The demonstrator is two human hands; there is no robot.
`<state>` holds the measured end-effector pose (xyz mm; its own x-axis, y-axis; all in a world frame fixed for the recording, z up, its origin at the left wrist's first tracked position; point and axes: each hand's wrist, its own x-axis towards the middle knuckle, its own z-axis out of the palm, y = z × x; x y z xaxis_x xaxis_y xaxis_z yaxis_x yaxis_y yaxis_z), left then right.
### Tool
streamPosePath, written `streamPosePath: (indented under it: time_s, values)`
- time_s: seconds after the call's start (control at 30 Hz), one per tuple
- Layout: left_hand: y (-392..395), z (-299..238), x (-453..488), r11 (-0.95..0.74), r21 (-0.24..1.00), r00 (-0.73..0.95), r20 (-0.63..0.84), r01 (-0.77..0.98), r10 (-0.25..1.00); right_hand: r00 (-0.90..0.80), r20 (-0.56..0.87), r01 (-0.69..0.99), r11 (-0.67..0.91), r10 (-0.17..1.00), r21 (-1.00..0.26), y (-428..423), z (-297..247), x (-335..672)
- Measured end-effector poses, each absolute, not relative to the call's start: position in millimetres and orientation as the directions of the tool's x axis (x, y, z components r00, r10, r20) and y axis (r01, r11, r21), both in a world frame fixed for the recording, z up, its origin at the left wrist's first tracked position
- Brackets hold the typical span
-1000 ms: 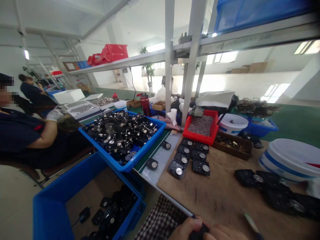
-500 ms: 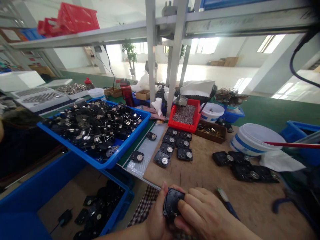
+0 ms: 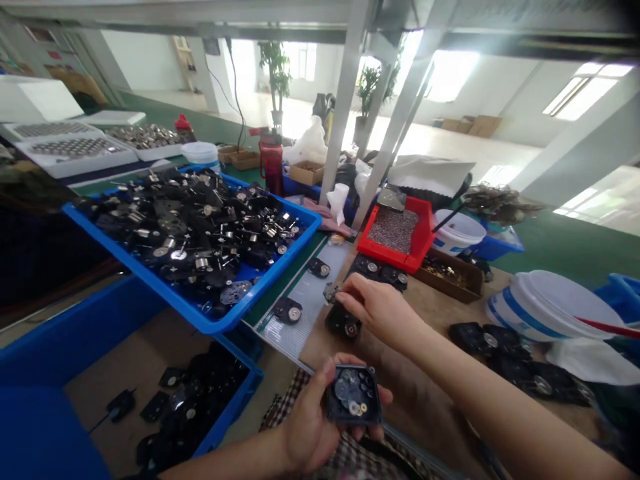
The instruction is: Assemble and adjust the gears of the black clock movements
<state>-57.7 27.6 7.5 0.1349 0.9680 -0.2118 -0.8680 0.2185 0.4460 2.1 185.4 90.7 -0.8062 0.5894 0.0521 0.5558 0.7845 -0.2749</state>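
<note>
My left hand (image 3: 313, 417) holds a square black plastic housing (image 3: 354, 393) low in front of me, with the open side up. Small white and brass-coloured gears (image 3: 358, 408) show inside it. Out over the brown board, my right hand (image 3: 373, 303) pinches a small greyish plate (image 3: 331, 292), partly hidden by the fingers. Just below that hand lies a black housing (image 3: 345, 323) with a round metal part. More black units with silver discs (image 3: 367, 265) sit behind it, some covered by the hand. Two others (image 3: 289, 311) rest on the pale ribbed strip.
A blue tray (image 3: 207, 327) heaped with black parts stands at left, above a blue bin (image 3: 250, 383) with more units. Behind the board are a red bin (image 3: 387, 257) of small pieces and a brown box (image 3: 453, 287). A white bucket (image 3: 550, 303) and black units (image 3: 515, 360) stand right.
My right hand has left the housing and moved forward to the units on the board, where it grips a small plate. The left hand's housing now shows its open, geared side. The view has shifted.
</note>
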Motion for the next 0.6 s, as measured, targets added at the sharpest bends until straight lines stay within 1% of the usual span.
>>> streamPosePath:
  time_s: [0.13,0.23,0.3,0.4,0.47,0.6]
  values:
    - [29,-7,-72,0.285,0.473,0.193,-0.234,-0.834,0.953,-0.860,-0.065,0.510,0.847,0.506,-0.150,195,72,-53]
    - [33,-19,-83,0.306,0.562,0.201,-0.242,-0.769,0.949,-0.882,-0.128,0.466,0.882,0.454,-0.077,195,57,-76]
    - [36,-25,-89,0.290,0.609,0.164,-0.256,-0.738,0.953,-0.890,-0.169,0.437,0.898,0.423,-0.050,200,54,-83]
    - [39,-30,-96,0.287,0.610,0.139,-0.278,-0.739,0.950,-0.901,-0.206,0.397,0.917,0.381,-0.044,215,65,-90]
    - [39,-33,-98,0.278,0.597,0.117,-0.294,-0.752,0.949,-0.909,-0.185,0.389,0.920,0.375,-0.049,227,77,-101]
    - [38,-34,-100,0.275,0.574,0.130,-0.281,-0.771,0.951,-0.896,-0.026,0.443,0.896,0.442,-0.022,243,89,-144]
